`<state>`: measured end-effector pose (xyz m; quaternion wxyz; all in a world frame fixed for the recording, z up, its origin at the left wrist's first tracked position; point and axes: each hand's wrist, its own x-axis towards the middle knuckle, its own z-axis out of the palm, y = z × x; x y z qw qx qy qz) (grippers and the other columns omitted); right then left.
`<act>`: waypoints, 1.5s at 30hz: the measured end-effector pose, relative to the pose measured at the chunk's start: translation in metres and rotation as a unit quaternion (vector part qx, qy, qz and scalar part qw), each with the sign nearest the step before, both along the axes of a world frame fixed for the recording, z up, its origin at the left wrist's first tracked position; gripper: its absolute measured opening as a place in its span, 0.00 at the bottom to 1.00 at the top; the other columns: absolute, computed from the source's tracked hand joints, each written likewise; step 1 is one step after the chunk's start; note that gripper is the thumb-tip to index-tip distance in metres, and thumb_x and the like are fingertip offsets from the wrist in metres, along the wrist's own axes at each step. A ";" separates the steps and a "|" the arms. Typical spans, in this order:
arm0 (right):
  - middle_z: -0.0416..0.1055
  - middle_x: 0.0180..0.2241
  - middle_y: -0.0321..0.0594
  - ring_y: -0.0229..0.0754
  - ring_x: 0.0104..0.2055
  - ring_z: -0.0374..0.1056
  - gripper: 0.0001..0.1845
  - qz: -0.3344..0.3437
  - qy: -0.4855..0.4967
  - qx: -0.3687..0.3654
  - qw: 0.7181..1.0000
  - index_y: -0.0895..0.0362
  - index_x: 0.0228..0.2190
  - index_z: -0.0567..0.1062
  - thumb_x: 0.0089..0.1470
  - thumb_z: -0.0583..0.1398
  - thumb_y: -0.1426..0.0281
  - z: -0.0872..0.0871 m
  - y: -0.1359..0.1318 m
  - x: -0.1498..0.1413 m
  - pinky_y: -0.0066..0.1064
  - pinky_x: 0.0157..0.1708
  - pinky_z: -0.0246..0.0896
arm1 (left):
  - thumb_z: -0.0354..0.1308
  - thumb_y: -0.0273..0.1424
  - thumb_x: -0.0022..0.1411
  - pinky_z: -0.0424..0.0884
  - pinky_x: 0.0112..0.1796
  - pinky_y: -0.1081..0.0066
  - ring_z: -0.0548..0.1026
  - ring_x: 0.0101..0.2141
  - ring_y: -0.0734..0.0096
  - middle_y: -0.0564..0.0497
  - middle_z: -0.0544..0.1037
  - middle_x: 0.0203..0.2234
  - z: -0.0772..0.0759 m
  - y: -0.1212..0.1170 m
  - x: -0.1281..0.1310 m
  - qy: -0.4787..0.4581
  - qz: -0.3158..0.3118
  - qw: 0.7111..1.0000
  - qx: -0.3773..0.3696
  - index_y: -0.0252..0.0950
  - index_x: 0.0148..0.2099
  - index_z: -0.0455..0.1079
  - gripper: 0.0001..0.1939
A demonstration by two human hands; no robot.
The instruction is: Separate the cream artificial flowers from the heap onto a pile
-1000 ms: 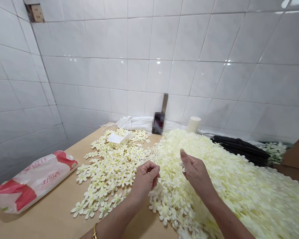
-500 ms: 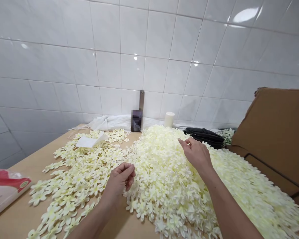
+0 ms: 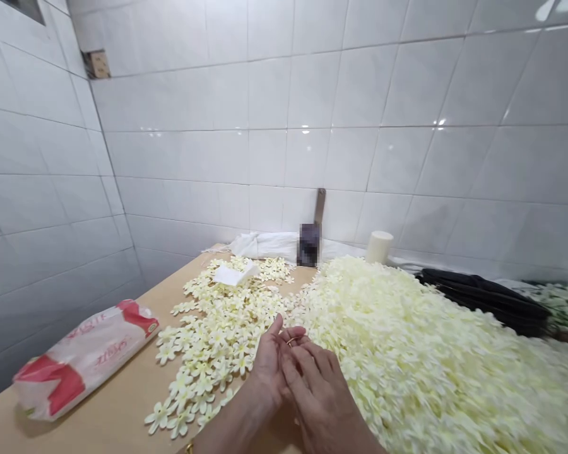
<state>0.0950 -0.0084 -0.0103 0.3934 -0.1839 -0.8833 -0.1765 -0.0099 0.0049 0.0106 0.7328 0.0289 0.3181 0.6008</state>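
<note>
My left hand (image 3: pixel 268 366) is palm up between the two groups of petals, its thumb raised apart from its half-curled fingers. Across its palm lies my right hand (image 3: pixel 319 384), back upward, fingers bent together with the tips against the left palm. Whatever may be pinched at those fingertips is hidden. A thin gold-coloured ring (image 3: pixel 291 342) shows among the fingers. To the right spreads a large heap of pale yellow artificial flowers (image 3: pixel 407 334). Flatter, looser flowers (image 3: pixel 236 328) with yellow centres lie left of my hands.
A red-and-white tissue pack (image 3: pixel 88 359) lies at the table's left side. White paper (image 3: pixel 234 274) rests on the loose flowers. Along the wall stand a blurred phone-like object (image 3: pixel 308 244), a metal strip (image 3: pixel 320 205) and a cream cylinder (image 3: pixel 379 247). A black bag (image 3: pixel 483 299) is at right.
My hands, apart before with the right one raised over the heap, have come together, left palm turned up. The view has swung left, so the cardboard box is out of sight.
</note>
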 end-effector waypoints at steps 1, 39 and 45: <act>0.68 0.40 0.54 0.54 0.45 0.56 0.20 0.002 0.006 0.001 1.000 0.66 0.43 0.70 0.47 0.50 0.77 -0.004 0.003 0.000 0.43 0.40 0.54 | 0.44 0.41 0.59 0.65 0.22 0.72 0.68 0.16 0.72 0.48 0.68 0.13 0.001 0.000 0.000 -0.004 0.000 1.000 0.014 0.31 0.21 0.64 0.22; 0.62 0.16 0.33 0.33 0.21 0.56 0.22 0.112 0.263 -0.686 0.669 0.58 0.17 0.65 0.46 0.56 0.53 0.027 0.028 0.025 0.26 0.23 0.52 | 0.56 0.44 0.49 0.55 0.15 0.79 0.60 0.12 0.83 0.56 0.67 0.12 -0.005 -0.011 0.010 0.335 -0.042 0.921 0.196 0.34 0.24 0.60 0.18; 0.56 0.13 0.30 0.31 0.17 0.51 0.23 0.046 0.267 -0.641 0.718 0.57 0.15 0.61 0.47 0.54 0.52 0.018 0.032 0.026 0.25 0.19 0.47 | 0.60 0.42 0.46 0.56 0.16 0.78 0.62 0.13 0.82 0.57 0.67 0.13 -0.002 -0.015 0.013 0.373 -0.075 0.898 0.223 0.34 0.24 0.59 0.17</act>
